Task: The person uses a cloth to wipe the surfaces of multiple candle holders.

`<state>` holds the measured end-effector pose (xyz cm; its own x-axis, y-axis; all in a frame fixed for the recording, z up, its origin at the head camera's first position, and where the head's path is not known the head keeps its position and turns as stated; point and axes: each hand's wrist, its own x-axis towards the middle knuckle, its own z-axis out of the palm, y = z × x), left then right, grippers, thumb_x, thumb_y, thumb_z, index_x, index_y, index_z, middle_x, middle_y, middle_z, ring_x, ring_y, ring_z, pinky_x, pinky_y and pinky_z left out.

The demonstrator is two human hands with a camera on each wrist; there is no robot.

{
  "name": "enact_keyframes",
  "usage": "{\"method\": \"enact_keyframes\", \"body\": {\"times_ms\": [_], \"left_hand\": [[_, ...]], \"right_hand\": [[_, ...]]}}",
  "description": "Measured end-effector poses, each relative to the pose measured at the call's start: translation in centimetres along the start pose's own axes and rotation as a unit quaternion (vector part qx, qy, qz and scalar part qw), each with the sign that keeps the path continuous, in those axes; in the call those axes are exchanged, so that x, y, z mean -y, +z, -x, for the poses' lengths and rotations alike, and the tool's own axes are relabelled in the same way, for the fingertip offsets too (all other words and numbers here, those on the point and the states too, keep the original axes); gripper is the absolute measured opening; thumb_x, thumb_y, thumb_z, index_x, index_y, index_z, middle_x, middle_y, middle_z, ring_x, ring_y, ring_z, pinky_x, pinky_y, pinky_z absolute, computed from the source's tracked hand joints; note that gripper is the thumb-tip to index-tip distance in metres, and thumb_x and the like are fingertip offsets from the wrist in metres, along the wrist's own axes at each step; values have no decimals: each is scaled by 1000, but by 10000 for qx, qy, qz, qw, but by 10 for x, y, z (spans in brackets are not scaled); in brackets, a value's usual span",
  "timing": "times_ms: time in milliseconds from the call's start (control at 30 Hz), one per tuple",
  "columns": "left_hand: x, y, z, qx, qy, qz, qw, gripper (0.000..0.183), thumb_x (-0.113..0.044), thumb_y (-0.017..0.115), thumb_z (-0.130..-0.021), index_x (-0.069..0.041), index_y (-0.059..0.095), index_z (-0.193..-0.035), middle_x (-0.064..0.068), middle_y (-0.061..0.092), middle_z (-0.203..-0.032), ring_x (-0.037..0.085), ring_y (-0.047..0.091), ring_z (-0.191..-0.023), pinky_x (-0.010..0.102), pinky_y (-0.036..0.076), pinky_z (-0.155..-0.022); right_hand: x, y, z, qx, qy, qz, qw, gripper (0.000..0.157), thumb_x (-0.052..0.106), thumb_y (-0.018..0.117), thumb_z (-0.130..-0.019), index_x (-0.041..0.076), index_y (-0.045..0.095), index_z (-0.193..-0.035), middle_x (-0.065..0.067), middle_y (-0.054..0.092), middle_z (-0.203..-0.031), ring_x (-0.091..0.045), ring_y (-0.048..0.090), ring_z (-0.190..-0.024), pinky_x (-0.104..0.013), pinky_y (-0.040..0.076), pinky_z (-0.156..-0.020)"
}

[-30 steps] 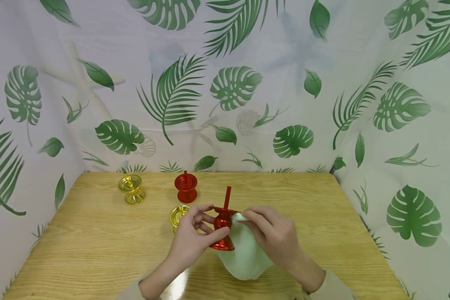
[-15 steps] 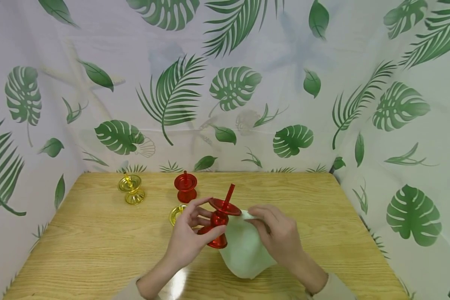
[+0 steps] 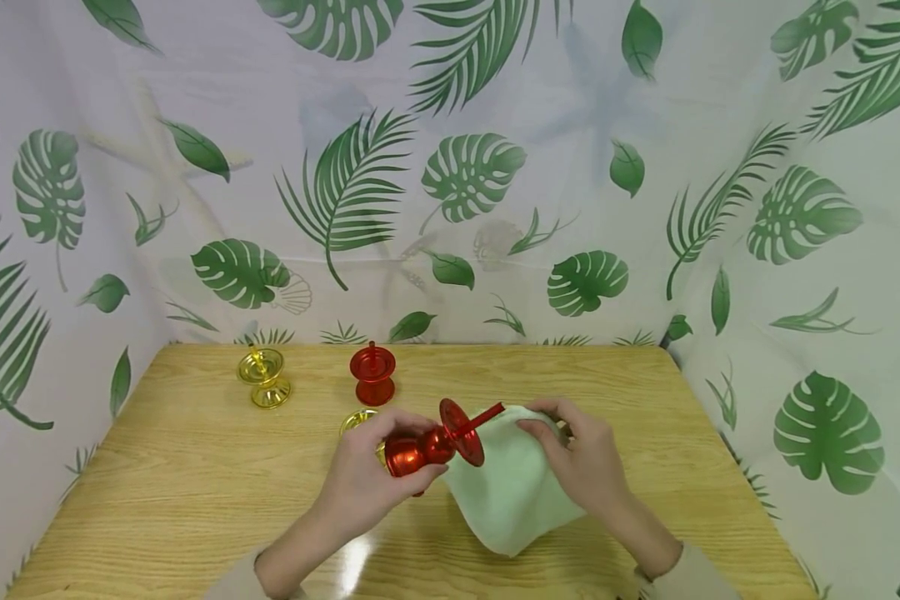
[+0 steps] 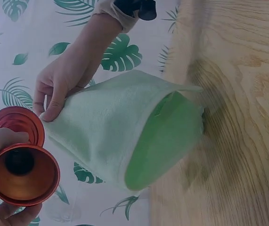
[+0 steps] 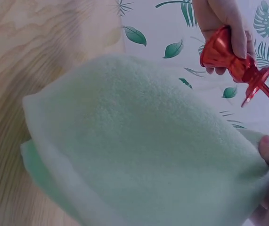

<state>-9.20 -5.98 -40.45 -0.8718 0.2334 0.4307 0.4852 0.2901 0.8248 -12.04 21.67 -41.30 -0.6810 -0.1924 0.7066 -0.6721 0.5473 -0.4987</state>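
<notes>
My left hand point(image 3: 363, 475) grips a shiny red candle holder point(image 3: 438, 446) by its base and lower stem. The holder is tilted on its side above the table, its dish and stick pointing right. In the left wrist view the hollow underside of its base point(image 4: 35, 186) faces the camera. My right hand point(image 3: 588, 450) pinches the upper edge of a pale green cloth point(image 3: 510, 487), which hangs down just right of the holder. The cloth looks fluffy in the right wrist view, where it droops in a fold point(image 5: 125, 136).
Behind my left hand stands a gold candle holder point(image 3: 356, 419), mostly hidden. Another gold holder point(image 3: 264, 379) is at the back left, and a red one point(image 3: 372, 375) stands near the back edge of the wooden table point(image 3: 157, 475). Leaf-patterned fabric point(image 3: 480, 275) walls the table's back and sides.
My left hand has tipped the red candle holder from upright to lying rightward. My right hand has shifted slightly right and up, spreading the cloth wider. The standing holders have not moved.
</notes>
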Motion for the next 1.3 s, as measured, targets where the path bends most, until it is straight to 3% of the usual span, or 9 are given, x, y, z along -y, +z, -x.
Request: {"method": "enact_keyframes", "body": {"times_ms": [100,300,467,600,700,767,933,1300], "left_hand": [[-1,-1,1,8,611,-572,9965,43,-3,93,-76,-14,75,-113,1,79,-108,14,72,-97,25,62,-81],[0,2,3,77,1418,-1516,9782,42,-9,95,-75,-15,75,-112,-3,79,-111,15,69,-101,27,62,-83],[2,11,3,259,2037,-1985,9583,41,-13,95,-76,-17,74,-111,-4,79,-110,14,68,-100,25,62,-82],[3,17,1,422,2334,-2325,9432,43,-15,96,-75,-17,73,-112,-5,79,-109,13,67,-98,23,61,-81],[4,20,-1,485,2465,-2464,9360,43,-16,97,-74,-16,74,-111,-4,79,-107,14,67,-97,22,60,-81],[4,21,-2,508,2497,-2514,9337,43,-16,97,-75,-15,74,-111,-3,78,-106,14,67,-96,22,61,-81],[3,21,-3,577,2420,-2551,9344,41,-16,96,-76,-14,74,-111,-3,78,-105,15,67,-97,23,61,-83],[8,21,-3,501,2439,-2794,9273,40,-15,97,-74,-14,77,-109,-4,79,-105,14,67,-96,23,61,-81]], "right_hand": [[-3,-3,-5,167,267,-141,9994,25,-8,85,-78,6,77,-97,-5,79,-83,4,62,-71,-14,44,-53],[-7,-10,-17,677,659,-166,9954,20,-2,84,-83,6,83,-101,-8,83,-89,8,65,-72,-14,52,-58],[-5,-12,-25,1117,696,65,9913,14,6,83,-87,9,82,-100,-4,82,-89,6,61,-68,-19,53,-58],[-1,-13,-31,1449,502,10,9882,13,7,82,-89,12,80,-100,-1,81,-89,5,58,-67,-21,53,-57],[3,-14,-35,1650,104,-72,9862,17,5,82,-87,14,79,-101,1,81,-91,4,57,-68,-21,52,-57],[7,-15,-37,1816,-196,-127,9831,20,4,83,-87,16,79,-103,0,82,-98,-1,66,-74,-20,56,-63],[15,-17,-38,2297,-792,-365,9694,25,2,81,-87,16,76,-107,-5,81,-117,-22,78,-105,-30,65,-84],[27,-16,-34,2245,-2054,352,9519,28,8,88,-80,18,77,-103,1,80,-117,-12,67,-88,-15,55,-72]]}}
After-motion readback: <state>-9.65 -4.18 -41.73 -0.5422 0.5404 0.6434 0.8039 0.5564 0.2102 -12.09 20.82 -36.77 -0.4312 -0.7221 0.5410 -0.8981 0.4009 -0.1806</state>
